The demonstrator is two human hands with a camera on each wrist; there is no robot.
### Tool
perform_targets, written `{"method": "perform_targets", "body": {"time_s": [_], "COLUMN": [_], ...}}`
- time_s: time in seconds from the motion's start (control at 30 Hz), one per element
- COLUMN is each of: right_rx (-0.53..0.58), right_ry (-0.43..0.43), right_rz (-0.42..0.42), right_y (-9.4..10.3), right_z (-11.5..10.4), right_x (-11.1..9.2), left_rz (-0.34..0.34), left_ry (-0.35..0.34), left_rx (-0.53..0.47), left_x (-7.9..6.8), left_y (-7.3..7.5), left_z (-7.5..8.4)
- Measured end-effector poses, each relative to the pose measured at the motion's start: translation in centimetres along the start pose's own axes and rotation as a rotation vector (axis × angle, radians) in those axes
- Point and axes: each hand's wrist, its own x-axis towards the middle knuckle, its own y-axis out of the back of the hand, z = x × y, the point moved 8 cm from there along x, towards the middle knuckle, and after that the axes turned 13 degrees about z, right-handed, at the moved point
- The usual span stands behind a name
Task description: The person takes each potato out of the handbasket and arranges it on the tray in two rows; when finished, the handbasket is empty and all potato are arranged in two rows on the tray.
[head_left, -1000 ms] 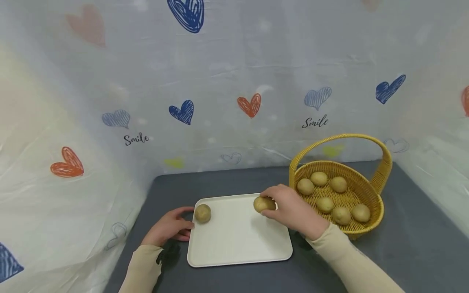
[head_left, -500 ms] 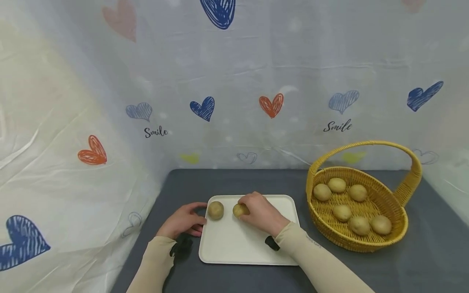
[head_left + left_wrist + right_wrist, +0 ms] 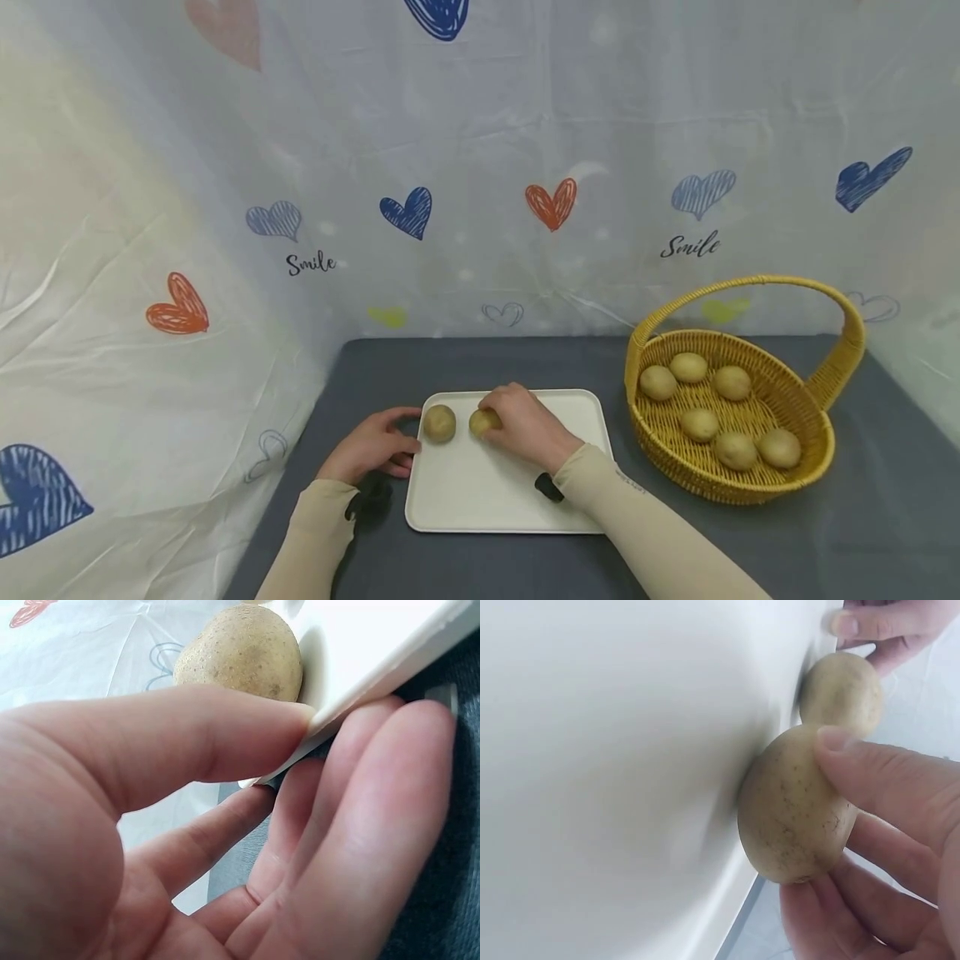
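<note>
The right hand point(image 3: 525, 427) pinches one potato point(image 3: 482, 423) near the far rim of the white tray point(image 3: 480, 496), just right of another potato point(image 3: 439, 423); the left hand point(image 3: 369, 448) clamps the left rim. I'd settle it steadily before loosening.

Two Pinches, Side by Side

My right hand point(image 3: 525, 425) pinches, right thumb point(image 3: 889, 778) opposite the curled fingers point(image 3: 821, 915), and the sleeved right forearm point(image 3: 663, 525) slants back toward me, rightward of that grip. Left of it, my left hand point(image 3: 371, 446) also pinches: left thumb point(image 3: 217, 731) stretched out, bent fingers point(image 3: 390, 802) across from it, left forearm point(image 3: 309, 533) behind the hand.
</note>
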Motion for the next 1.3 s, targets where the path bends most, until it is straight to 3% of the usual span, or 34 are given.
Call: {"method": "perform_targets", "body": {"time_s": [0.67,0.9,1.1,1.3], "right_rx": [-0.017,0.02,0.026,-0.021], "right_ry": [-0.029,-0.112,-0.107,-0.073], "right_rz": [-0.037,-0.025,-0.034,0.004], "right_y": [0.4,1.8,5.4,11.5], "right_z": [1.0,1.1,1.4,2.8], "right_x": [-0.9,-2.2,-4.7,-7.9], "left_rz": [-0.015,-0.028,-0.014,-0.019], "left_ry": [-0.004,-0.012,-0.01,-0.001], "left_rx": [0.015,0.004,0.024,0.046], "left_x": [0.5,0.2,-0.1,0.0], "left_y": [-0.6,0.0,0.0,-0.4], "left_z": [0.5,0.1,0.2,0.2]}}
